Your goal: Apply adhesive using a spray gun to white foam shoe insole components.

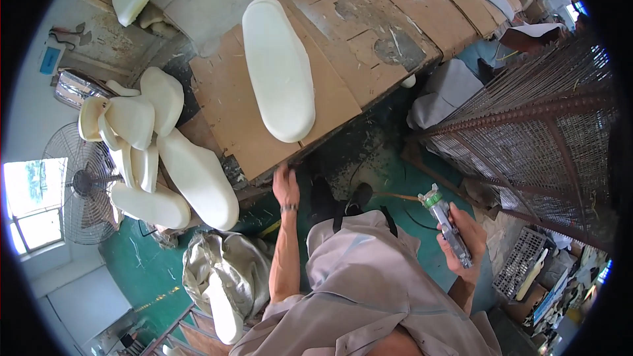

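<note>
A long white piece (280, 72) with rounded ends is laid flat on a cardboard sheet (217, 105), by which part of the worn brown desk (343, 10) is covered. Just past the near end of the long white piece, the left hand (285, 188) is held at the desk's front edge, with a band (289, 208) worn at the wrist; its fingertips are hard to make out, so whether anything is gripped cannot be told. To the right of the long white piece, well apart and nearer the body, a grey tool with a green collar (448, 226) is clasped by the right hand (467, 240), the fingers being wrapped around its body and its collared end pointed away from the wearer. To the left of the long white piece, a pile of white shaped pieces (132, 120) is seen, with a round fan (80, 182) farther out. Nearer the body on that same side, a pale sack (247, 264) is placed. Far to the right of the long white piece, a brown metal-framed rack (527, 151) is seen.
</note>
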`<action>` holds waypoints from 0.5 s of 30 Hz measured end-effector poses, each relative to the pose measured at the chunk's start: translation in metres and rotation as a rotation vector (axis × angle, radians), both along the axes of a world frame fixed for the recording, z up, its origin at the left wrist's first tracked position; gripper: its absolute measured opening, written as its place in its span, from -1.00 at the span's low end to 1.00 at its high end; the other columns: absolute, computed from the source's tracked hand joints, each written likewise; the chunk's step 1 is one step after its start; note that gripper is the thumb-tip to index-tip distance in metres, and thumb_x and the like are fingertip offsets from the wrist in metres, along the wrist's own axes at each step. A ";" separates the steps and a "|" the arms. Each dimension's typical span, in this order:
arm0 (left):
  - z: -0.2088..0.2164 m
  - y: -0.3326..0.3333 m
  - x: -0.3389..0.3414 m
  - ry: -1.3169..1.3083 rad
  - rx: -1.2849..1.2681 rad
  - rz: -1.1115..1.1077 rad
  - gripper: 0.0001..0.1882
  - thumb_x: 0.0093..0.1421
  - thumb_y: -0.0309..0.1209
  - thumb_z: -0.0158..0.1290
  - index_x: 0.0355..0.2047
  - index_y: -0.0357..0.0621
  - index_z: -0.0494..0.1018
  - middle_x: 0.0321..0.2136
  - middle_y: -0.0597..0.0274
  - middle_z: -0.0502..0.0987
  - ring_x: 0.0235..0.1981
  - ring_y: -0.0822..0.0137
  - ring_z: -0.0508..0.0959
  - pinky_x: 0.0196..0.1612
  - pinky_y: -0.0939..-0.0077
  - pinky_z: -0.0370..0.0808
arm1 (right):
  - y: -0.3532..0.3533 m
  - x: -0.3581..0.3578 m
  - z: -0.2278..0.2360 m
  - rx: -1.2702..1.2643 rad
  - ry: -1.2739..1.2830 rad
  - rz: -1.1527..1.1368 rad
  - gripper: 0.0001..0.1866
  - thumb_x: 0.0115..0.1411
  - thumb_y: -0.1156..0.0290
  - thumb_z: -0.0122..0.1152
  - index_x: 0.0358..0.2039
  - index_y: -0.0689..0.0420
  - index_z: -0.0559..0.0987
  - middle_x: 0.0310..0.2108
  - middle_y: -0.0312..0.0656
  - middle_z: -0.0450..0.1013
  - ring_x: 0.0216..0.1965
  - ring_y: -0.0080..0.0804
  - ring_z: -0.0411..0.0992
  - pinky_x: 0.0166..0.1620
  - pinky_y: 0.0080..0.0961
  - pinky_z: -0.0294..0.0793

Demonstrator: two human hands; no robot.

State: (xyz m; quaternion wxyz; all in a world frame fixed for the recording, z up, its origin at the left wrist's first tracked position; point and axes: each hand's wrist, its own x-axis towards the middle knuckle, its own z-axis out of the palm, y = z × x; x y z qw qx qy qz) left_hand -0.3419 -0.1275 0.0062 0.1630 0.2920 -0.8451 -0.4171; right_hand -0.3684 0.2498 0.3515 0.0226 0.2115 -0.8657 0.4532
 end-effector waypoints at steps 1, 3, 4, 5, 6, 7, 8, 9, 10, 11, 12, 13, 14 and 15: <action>0.023 -0.001 -0.036 -0.074 -0.062 -0.067 -0.60 0.22 -0.43 0.16 0.08 -0.18 0.47 0.02 -0.11 0.51 0.06 -0.06 0.52 0.09 0.19 0.47 | 0.000 0.000 -0.002 0.001 -0.022 -0.016 -0.41 0.04 0.53 0.35 0.13 0.37 0.49 -0.38 -0.01 0.51 -0.40 -0.24 0.53 -0.31 -0.43 0.49; 0.049 -0.014 -0.102 0.122 -0.321 -0.218 -0.42 0.21 -0.41 0.18 0.22 -0.29 0.34 0.21 -0.18 0.35 0.25 -0.18 0.32 0.27 0.07 0.31 | -0.008 -0.002 0.000 0.003 -0.047 -0.019 -0.40 0.03 0.54 0.36 0.13 0.37 0.49 -0.38 -0.01 0.51 -0.39 -0.23 0.53 -0.29 -0.43 0.49; 0.058 -0.021 -0.133 0.154 -0.413 -0.242 -0.36 0.21 -0.37 0.18 0.26 -0.34 0.27 0.27 -0.20 0.27 0.31 -0.20 0.25 0.31 0.07 0.26 | -0.014 -0.004 0.002 0.025 -0.038 0.007 -0.40 0.00 0.56 0.36 0.12 0.37 0.50 -0.37 -0.01 0.51 -0.38 -0.23 0.53 -0.29 -0.43 0.49; 0.065 -0.027 -0.162 0.186 -0.503 -0.264 -0.28 0.20 -0.33 0.19 0.29 -0.38 0.21 0.33 -0.23 0.19 0.36 -0.22 0.17 0.36 0.06 0.20 | -0.019 -0.006 0.002 0.047 -0.029 0.035 -0.39 -0.02 0.59 0.36 0.12 0.37 0.50 -0.36 -0.01 0.51 -0.37 -0.23 0.52 -0.29 -0.43 0.49; 0.069 -0.031 -0.190 0.125 -0.561 -0.204 -0.23 0.20 -0.28 0.19 0.32 -0.41 0.16 0.37 -0.24 0.12 0.39 -0.23 0.11 0.38 0.06 0.16 | -0.022 -0.006 0.001 0.053 -0.034 0.040 -0.39 -0.02 0.59 0.36 0.12 0.37 0.50 -0.36 -0.01 0.51 -0.37 -0.23 0.52 -0.29 -0.43 0.49; 0.069 -0.033 -0.210 0.068 -0.616 -0.147 -0.17 0.20 -0.23 0.20 0.34 -0.43 0.11 0.40 -0.25 0.05 0.42 -0.24 0.04 0.41 0.05 0.12 | -0.026 -0.006 -0.002 0.071 -0.067 0.030 -0.38 -0.04 0.61 0.36 0.11 0.37 0.51 -0.36 0.00 0.51 -0.37 -0.23 0.52 -0.29 -0.44 0.49; 0.061 -0.028 -0.216 0.066 -0.610 -0.147 -0.17 0.20 -0.23 0.20 0.34 -0.43 0.11 0.40 -0.25 0.05 0.42 -0.24 0.04 0.41 0.05 0.12 | -0.030 -0.006 -0.005 0.087 -0.099 0.020 -0.38 -0.06 0.63 0.36 0.10 0.36 0.52 -0.36 0.00 0.51 -0.37 -0.23 0.51 -0.29 -0.44 0.48; 0.053 -0.019 -0.221 0.088 -0.639 -0.266 -0.17 0.23 -0.17 0.16 0.37 -0.34 0.08 0.40 -0.23 0.06 0.40 -0.20 0.10 0.40 0.05 0.14 | -0.034 -0.007 -0.005 0.089 -0.114 0.017 -0.38 -0.07 0.65 0.36 0.10 0.35 0.52 -0.37 0.01 0.51 -0.38 -0.21 0.51 -0.29 -0.44 0.48; 0.053 0.000 -0.231 0.118 -0.661 -0.399 -0.16 0.26 -0.11 0.13 0.40 -0.24 0.06 0.40 -0.21 0.08 0.39 -0.16 0.16 0.39 0.05 0.17 | -0.036 -0.009 -0.007 0.100 -0.113 0.008 -0.38 -0.07 0.65 0.36 0.10 0.35 0.52 -0.37 0.01 0.51 -0.38 -0.21 0.51 -0.29 -0.44 0.48; 0.054 0.017 -0.227 -0.098 -0.421 -0.741 -0.25 0.25 -0.14 0.15 0.35 -0.18 0.17 0.33 -0.19 0.21 0.31 -0.12 0.28 0.33 0.06 0.26 | -0.040 -0.011 -0.007 0.102 -0.110 -0.008 -0.38 -0.07 0.65 0.35 0.10 0.35 0.52 -0.37 0.01 0.51 -0.38 -0.20 0.51 -0.30 -0.43 0.48; 0.061 0.040 -0.219 -0.310 -0.159 -1.088 -0.33 0.24 -0.16 0.16 0.30 -0.11 0.29 0.26 -0.16 0.34 0.24 -0.08 0.39 0.27 0.08 0.36 | -0.040 -0.014 -0.009 0.109 -0.109 -0.043 -0.38 -0.07 0.65 0.35 0.10 0.35 0.52 -0.38 0.00 0.51 -0.38 -0.19 0.51 -0.30 -0.43 0.48; 0.039 0.035 -0.203 -0.079 -0.228 -1.193 -0.44 0.21 -0.20 0.19 0.19 -0.08 0.40 0.13 -0.12 0.46 0.12 -0.06 0.49 0.17 0.11 0.44 | -0.047 -0.017 -0.006 0.104 -0.103 -0.009 -0.39 -0.07 0.65 0.35 0.10 0.36 0.52 -0.38 0.01 0.50 -0.39 -0.19 0.51 -0.31 -0.43 0.47; 0.015 0.028 -0.187 0.154 -0.296 -1.286 -0.55 0.19 -0.25 0.21 0.08 -0.05 0.51 0.00 -0.08 0.57 0.00 -0.03 0.58 0.07 0.13 0.52 | -0.052 -0.020 -0.004 0.098 -0.099 0.015 -0.39 -0.07 0.65 0.35 0.10 0.36 0.52 -0.38 0.01 0.50 -0.39 -0.19 0.51 -0.31 -0.43 0.47; 0.014 0.037 -0.180 0.167 -0.287 -1.299 -0.55 0.19 -0.25 0.21 0.08 -0.05 0.51 0.00 -0.08 0.57 0.00 -0.03 0.58 0.07 0.13 0.52 | -0.052 -0.022 -0.005 0.099 -0.105 0.013 -0.39 -0.07 0.65 0.35 0.10 0.36 0.52 -0.38 0.01 0.51 -0.40 -0.19 0.51 -0.32 -0.43 0.47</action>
